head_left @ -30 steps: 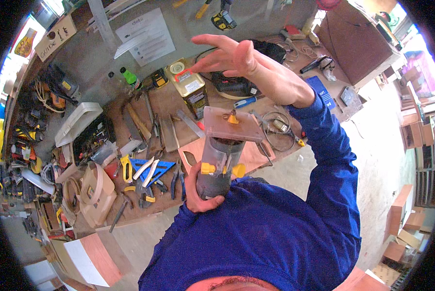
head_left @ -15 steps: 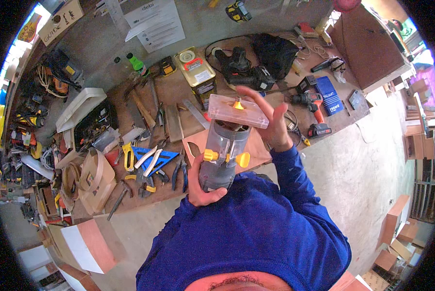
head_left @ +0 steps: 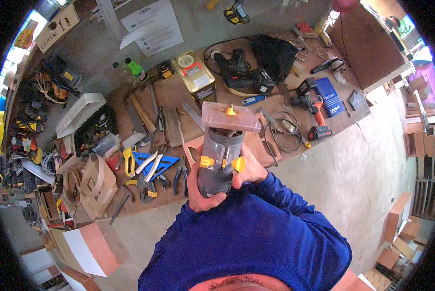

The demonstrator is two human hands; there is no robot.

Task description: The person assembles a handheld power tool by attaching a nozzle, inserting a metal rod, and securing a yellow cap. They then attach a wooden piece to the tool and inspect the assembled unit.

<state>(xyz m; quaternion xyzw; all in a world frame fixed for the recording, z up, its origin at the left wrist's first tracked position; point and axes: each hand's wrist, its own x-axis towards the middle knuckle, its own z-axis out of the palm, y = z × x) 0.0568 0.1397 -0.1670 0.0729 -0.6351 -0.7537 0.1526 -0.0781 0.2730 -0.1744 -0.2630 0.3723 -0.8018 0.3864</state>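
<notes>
A trim router [head_left: 221,149] with a clear square base plate and yellow knobs is held upside down close to my chest, its plate on top. Around its lower body wraps my left hand [head_left: 203,192], thumb across the near side. My right hand [head_left: 251,170] grips the router's right side beside a yellow wing knob [head_left: 238,164], thumb low on the body; its other fingers are partly hidden behind the tool. A yellow-tipped part [head_left: 231,110] pokes up through the plate's opening.
On the workbench behind lie a cordless drill [head_left: 314,105], a blue booklet [head_left: 329,97], a sander [head_left: 239,72], a square metal tin [head_left: 194,72], a blue speed square [head_left: 155,164], pliers [head_left: 186,180] and a hammer [head_left: 121,202]. A toolbox [head_left: 94,119] stands open at left.
My right hand has come down from beside the base plate to the router's right side and closed there. The router has shifted slightly left and lower; my left hand keeps its hold.
</notes>
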